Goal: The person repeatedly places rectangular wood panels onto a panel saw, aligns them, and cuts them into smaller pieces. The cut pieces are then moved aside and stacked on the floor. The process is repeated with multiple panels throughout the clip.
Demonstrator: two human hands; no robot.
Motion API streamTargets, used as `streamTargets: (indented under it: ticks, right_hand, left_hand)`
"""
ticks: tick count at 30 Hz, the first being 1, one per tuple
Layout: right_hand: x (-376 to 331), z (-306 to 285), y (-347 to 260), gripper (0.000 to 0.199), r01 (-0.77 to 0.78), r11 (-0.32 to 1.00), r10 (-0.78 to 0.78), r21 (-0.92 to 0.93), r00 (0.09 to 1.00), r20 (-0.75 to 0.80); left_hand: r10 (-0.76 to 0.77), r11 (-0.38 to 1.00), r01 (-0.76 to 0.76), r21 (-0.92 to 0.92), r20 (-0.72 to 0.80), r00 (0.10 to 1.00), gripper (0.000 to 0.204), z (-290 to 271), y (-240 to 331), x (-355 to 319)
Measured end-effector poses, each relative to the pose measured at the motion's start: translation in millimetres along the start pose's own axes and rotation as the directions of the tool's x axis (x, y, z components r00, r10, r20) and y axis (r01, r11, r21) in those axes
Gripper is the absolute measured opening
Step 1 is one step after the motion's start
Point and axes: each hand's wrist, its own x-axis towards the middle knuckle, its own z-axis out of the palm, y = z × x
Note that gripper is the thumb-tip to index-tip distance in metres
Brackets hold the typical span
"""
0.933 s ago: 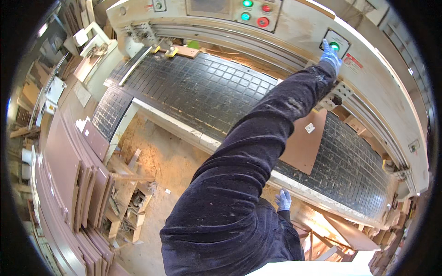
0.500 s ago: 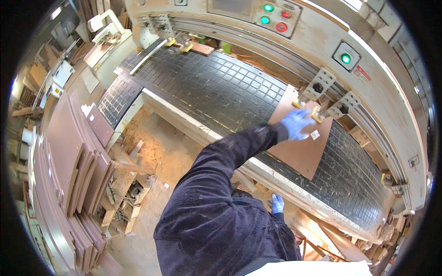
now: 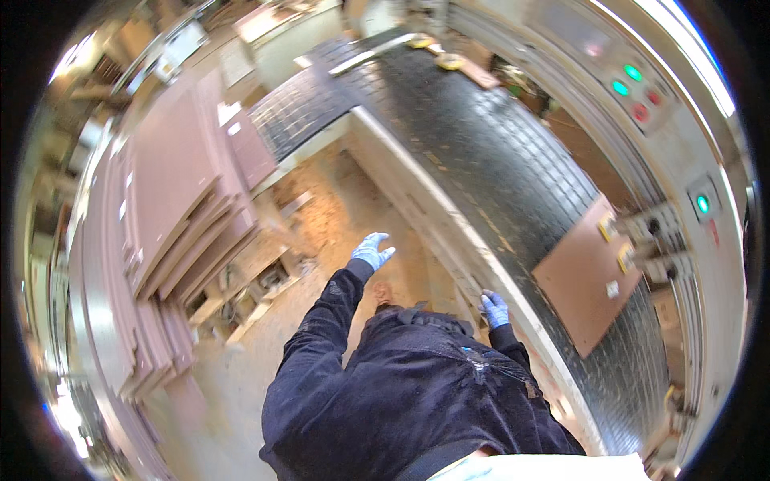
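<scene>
My left hand [image 3: 374, 252], in a light blue glove, hangs in the air over the dusty floor, its fingers apart and nothing in them. Beside the pale front edge of the machine table [image 3: 449, 210] is my right hand [image 3: 494, 309], gloved in blue too; its fingers are loosely bent and no object shows in them. A brown panel [image 3: 589, 276] with a small white label lies on the black gridded bed [image 3: 513, 192], its far edge by the yellow-tipped clamps [image 3: 624, 258]. Neither hand touches the panel.
Stacks of brown panels [image 3: 172, 172] stand at the left, partly on wooden pallets [image 3: 265, 297]. Sawdust [image 3: 321, 200] lies on the floor beneath the table. A control panel with lit green buttons [image 3: 632, 72] runs along the machine's far side.
My left hand has come off the brown panel and moved left over the floor. The view has turned left, bringing the panel stacks closer. The brown panel stays on the bed.
</scene>
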Motion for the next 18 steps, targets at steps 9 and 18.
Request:
streamTargets:
  ticks: [9,18]
  right_hand:
    - [48,189,-58,0.031,0.062,0.993,-0.032,-0.104,0.963,0.268]
    - [95,227,-69,0.033,0.114,0.968,-0.033,-0.224,0.941,0.336]
  left_hand:
    - [-0.296,0.95,0.242,-0.197,-0.323,0.899,0.065,-76,-149,6]
    - [-0.816,-0.02,0.0,-1.0,0.016,0.578,0.088,-137,-255,116]
